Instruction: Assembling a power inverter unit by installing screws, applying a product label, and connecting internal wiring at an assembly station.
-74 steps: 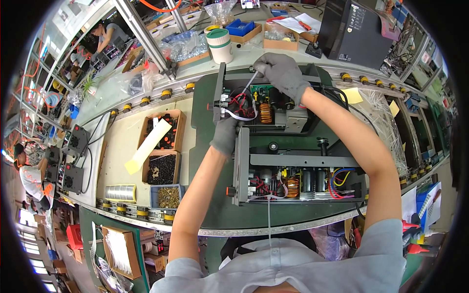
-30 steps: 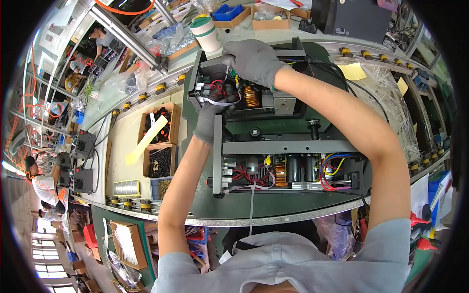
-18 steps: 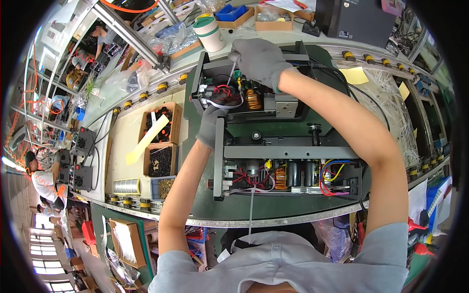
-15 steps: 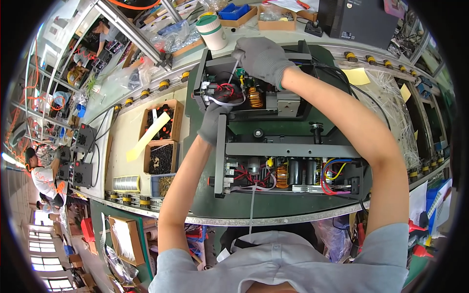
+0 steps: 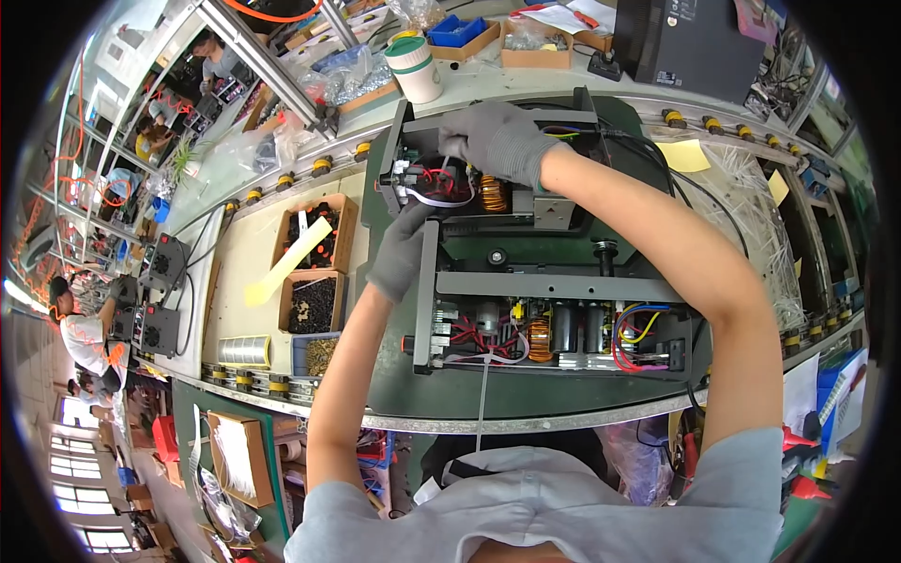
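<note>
Two open metal electronic units lie on a green board (image 5: 450,399). At the far unit (image 5: 554,214), my gloved left hand (image 5: 402,251) has its fingertips against the white ribbon cable (image 5: 441,201) and bundled red wires; its fingers are closed, their tips partly hidden. Above the same unit, my gloved right hand (image 5: 497,141) reaches in with fingers curled together beside a copper coil (image 5: 493,194). What they pinch is hidden. On the near unit (image 5: 563,286), a long pale cable tie (image 5: 483,403) circles the wires and its tail hangs over the front edge.
Left of the board are boxes of black parts (image 5: 313,302) and a yellow paper strip (image 5: 289,263). A lidded cup (image 5: 414,70) and a black machine (image 5: 690,47) stand behind. Black cables (image 5: 671,174) run off right. Co-workers (image 5: 84,333) are at far left.
My right hand has moved lower and slightly left into the far unit; the pale strip at its fingers no longer shows. My left hand has shifted slightly toward me.
</note>
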A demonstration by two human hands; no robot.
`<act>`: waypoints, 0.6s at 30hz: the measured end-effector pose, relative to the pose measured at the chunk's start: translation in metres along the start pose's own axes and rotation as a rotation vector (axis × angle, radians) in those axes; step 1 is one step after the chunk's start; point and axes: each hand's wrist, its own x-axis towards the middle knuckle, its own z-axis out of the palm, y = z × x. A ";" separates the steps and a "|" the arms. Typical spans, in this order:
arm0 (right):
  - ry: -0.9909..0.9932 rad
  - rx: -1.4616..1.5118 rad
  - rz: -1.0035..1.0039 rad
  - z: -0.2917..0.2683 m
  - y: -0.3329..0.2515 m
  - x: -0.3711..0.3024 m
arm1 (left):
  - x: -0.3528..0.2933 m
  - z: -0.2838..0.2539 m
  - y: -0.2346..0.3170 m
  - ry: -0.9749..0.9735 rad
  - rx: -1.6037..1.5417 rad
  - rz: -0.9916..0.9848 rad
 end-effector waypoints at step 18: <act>-0.069 0.180 -0.208 0.025 -0.007 -0.010 | -0.010 0.009 0.052 0.201 1.022 0.405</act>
